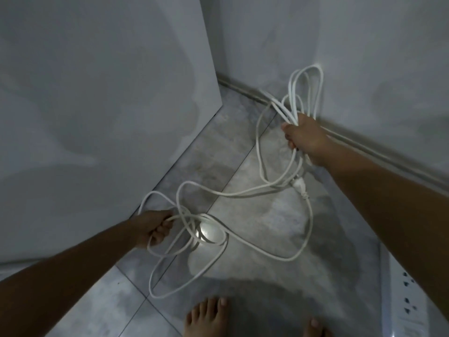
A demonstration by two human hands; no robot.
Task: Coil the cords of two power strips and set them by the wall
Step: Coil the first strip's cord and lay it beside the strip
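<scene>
A: Where is the cord?

B: The white cord (243, 190) is strung between both hands above the tiled floor (267, 239). The right hand (305, 139) is closed around a bundle of loops close to the wall (364, 57), just above the baseboard (364, 152). Several loops stick up out of that fist and lie against the wall.

A: And the other hand?

B: The left hand (155, 229) is farther from the wall, beside a grey upright panel (97, 93). Its fingers are curled shut on a few loose loops of the same cord. The two hands are well apart.

A: What about the rest of the cord?

B: Slack strands sag from the right hand away from the wall, and a white plug (300, 187) hangs among them below that hand. More loops droop from the left hand toward the floor, one long loop reaching toward the person's bare feet (206, 317).

A: Any power strip visible?

B: A white power strip (408, 300) lies on the floor at the lower right, partly hidden by the right forearm. I cannot tell whether this cord belongs to it.
</scene>
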